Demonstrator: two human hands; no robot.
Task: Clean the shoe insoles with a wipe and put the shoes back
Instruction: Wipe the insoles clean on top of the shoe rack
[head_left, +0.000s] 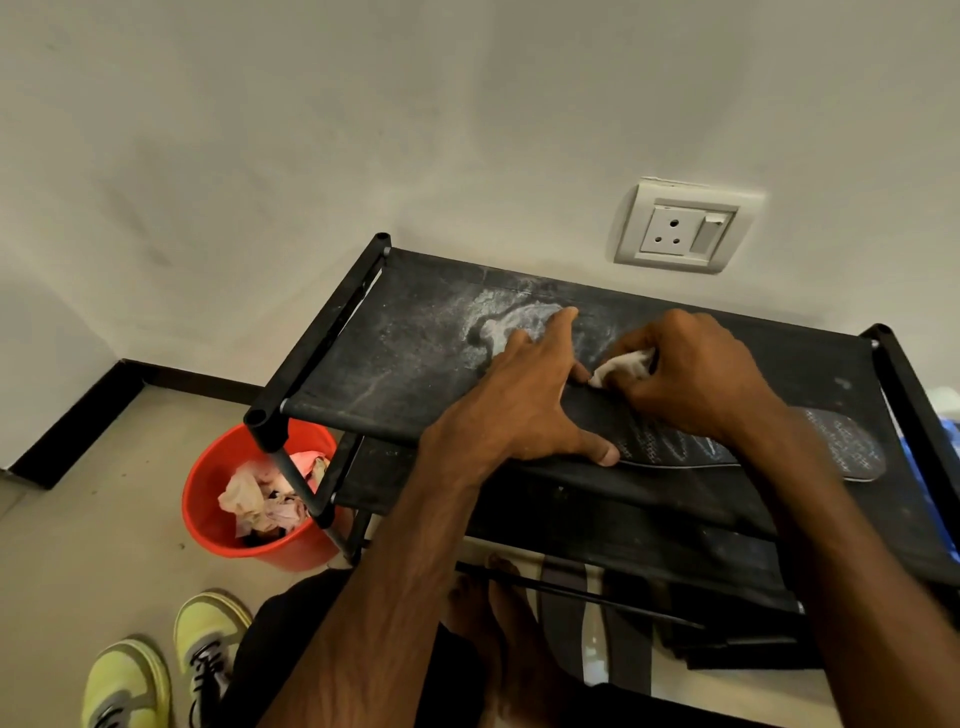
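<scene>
One insole (831, 448), one wipe (623, 365), two shoes (210, 639).
The insole is pressed by the outspread left hand (524, 405); the wipe is clenched in the right hand (696, 374).

1. Shelf cloth (395, 364): black woven fabric, matt, w/ chalky white dust smears toward the middle.
2. Frame (322, 332): black tubes w/ dull sheen. Corner joints look like plastic to me; tube material I can't tell.
3. Insole (810, 447): dark, matt, fine grid-like texture on top, thin pale edge.
4. Wipe (623, 366): white, soft, crumpled. Cloth or paper, I can't say.
5. Bucket (208, 499): red plastic, smooth, slight gloss.
6. Paper (260, 499) in it: pale, pinkish, heavily creased.
7. Shoes (124, 680): yellow-green uppers, smooth, approx leather-like finish.
8. Socket plate (680, 228): white plastic, smooth, semi-gloss.
9. Wall (311, 130): matt off-white paint, faintly mottled.
10. Floor (104, 467): beige, smooth, low sheen.
</scene>
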